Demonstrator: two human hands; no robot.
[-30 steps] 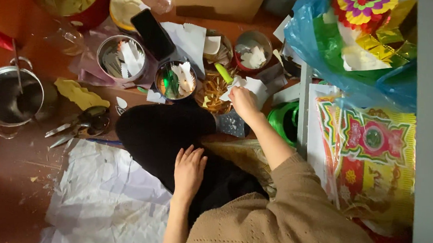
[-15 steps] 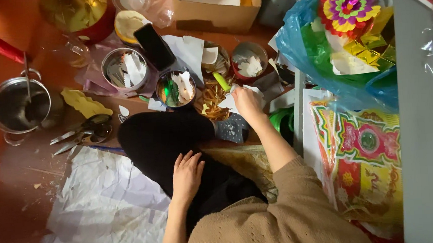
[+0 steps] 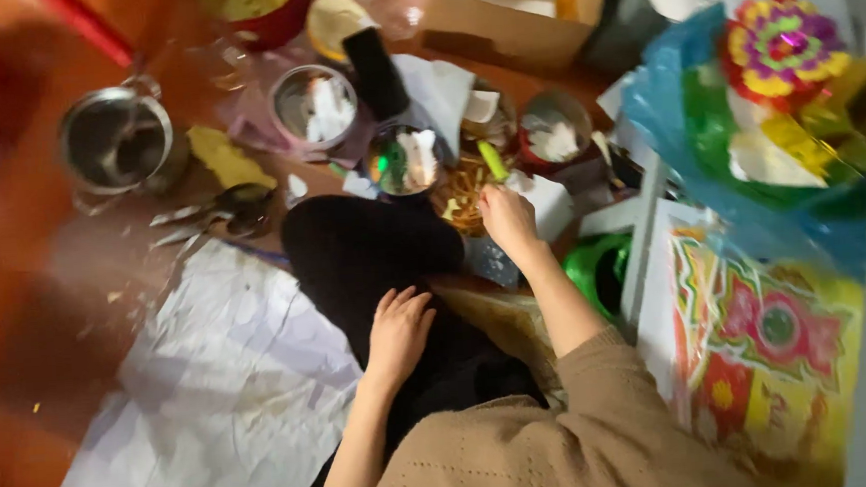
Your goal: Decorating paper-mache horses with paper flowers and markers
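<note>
My left hand (image 3: 398, 328) lies flat on my black-clothed leg (image 3: 373, 252), fingers spread, holding nothing. My right hand (image 3: 508, 219) reaches forward over a small bowl of yellow strips (image 3: 462, 187), its fingers curled around a short yellow-green stick (image 3: 491, 160) that points up from them. A white block (image 3: 551, 204) sits just right of that hand. The picture is blurred, so the grip is hard to make out.
Round tins with paper scraps (image 3: 314, 105) (image 3: 403, 160) (image 3: 551, 131) stand ahead on the orange floor. A steel pot (image 3: 116, 143) and scissors (image 3: 220, 206) lie left, crumpled white paper (image 3: 221, 387) below. A blue bag (image 3: 749, 164) and colourful printed sheet (image 3: 760, 354) fill the right.
The view has swung and blurred. My right hand stays at the bowl of strips with the green stick, and my left hand still lies on the leg.
</note>
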